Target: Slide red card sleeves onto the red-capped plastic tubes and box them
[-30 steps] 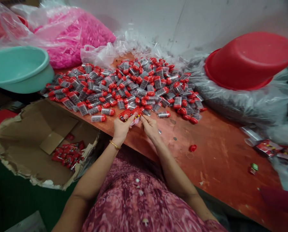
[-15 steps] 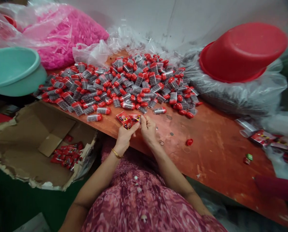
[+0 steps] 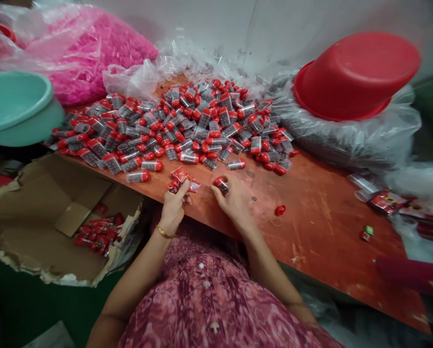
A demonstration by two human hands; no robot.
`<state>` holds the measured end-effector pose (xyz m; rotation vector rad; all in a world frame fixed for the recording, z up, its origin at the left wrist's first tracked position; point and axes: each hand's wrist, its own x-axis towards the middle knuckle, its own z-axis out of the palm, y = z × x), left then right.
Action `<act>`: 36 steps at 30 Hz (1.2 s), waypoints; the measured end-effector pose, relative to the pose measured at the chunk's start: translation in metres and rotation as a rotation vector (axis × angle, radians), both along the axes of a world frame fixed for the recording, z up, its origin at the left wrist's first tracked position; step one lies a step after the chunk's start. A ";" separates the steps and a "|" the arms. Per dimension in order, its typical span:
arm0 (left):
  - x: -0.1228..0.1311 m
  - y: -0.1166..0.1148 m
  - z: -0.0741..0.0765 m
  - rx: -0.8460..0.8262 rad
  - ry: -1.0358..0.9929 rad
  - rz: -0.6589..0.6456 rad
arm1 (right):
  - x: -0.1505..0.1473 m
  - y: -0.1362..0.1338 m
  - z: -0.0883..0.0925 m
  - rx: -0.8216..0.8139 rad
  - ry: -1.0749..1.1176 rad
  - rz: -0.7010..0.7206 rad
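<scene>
With the dial centred on the middle of our view and twelve toward the far wall, we see the left hand at eight o'clock, near the table's front edge. Its thumb and fingers pinch a few red packets, which fan out beyond the fingertips toward the pile; we cannot tell whether they touch the table. A bracelet circles that wrist.

Between four and five o'clock we find the right hand, its fingers curled around a red-and-dark container — much of it hidden by the hand. The two hands are apart.

From ten round to two o'clock spreads a heap of red-capped clear tubes, the nearest ones lying just beyond both hands. At four o'clock we see a small red piece lying by itself on the tabletop.

Between eight and nine stands a torn-edged carton with more packets inside. A teal basin sits between nine and ten, a clear bag of pink pieces at ten — and at two, an upturned red tub rests on a bulging plastic bag.
</scene>
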<state>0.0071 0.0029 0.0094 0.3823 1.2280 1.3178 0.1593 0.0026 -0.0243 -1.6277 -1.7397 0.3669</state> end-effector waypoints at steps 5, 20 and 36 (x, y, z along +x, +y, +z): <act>-0.005 0.001 0.003 -0.082 -0.097 -0.121 | 0.037 -0.001 -0.019 -0.107 -0.336 -0.057; -0.010 -0.007 0.006 -0.082 -0.031 -0.251 | 0.033 -0.025 0.044 0.094 0.097 0.514; -0.009 -0.011 -0.002 0.127 0.230 -0.341 | 0.016 -0.025 0.028 0.127 0.090 0.347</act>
